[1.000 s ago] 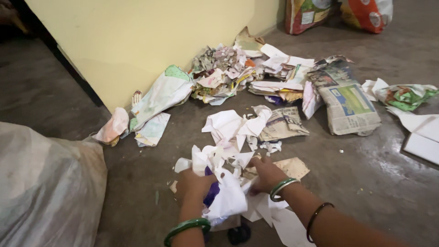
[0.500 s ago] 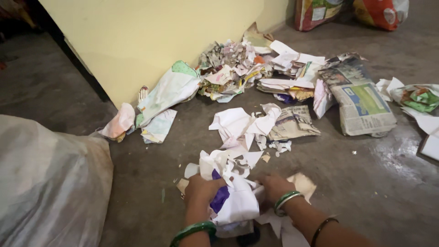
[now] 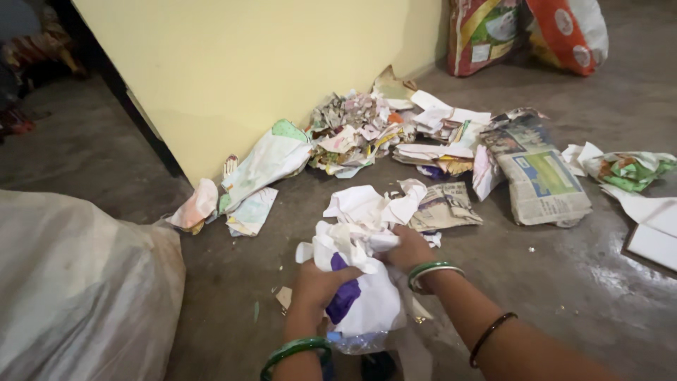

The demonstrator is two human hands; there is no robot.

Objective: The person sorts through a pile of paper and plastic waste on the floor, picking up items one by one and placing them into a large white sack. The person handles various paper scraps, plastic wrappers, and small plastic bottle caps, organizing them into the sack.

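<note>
While both hands clench the bundle of torn white paper (image 3: 360, 282) near the person, just above the floor (image 3: 550, 282), the left hand (image 3: 319, 282) should pinch the purple scrap (image 3: 343, 296) inward and the right hand (image 3: 405, 248) fold loose edges under; farther off lie crumpled white sheets (image 3: 370, 203), then a folded newspaper (image 3: 546, 185).

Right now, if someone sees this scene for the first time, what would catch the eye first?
First, the two hands low in the middle: the left hand and right hand clutch a crumpled bundle of white paper scraps with a purple patch. Behind them, a heap of torn paper lies against the yellow wall, with a folded newspaper to its right. A large pale sack fills the left edge.
</note>
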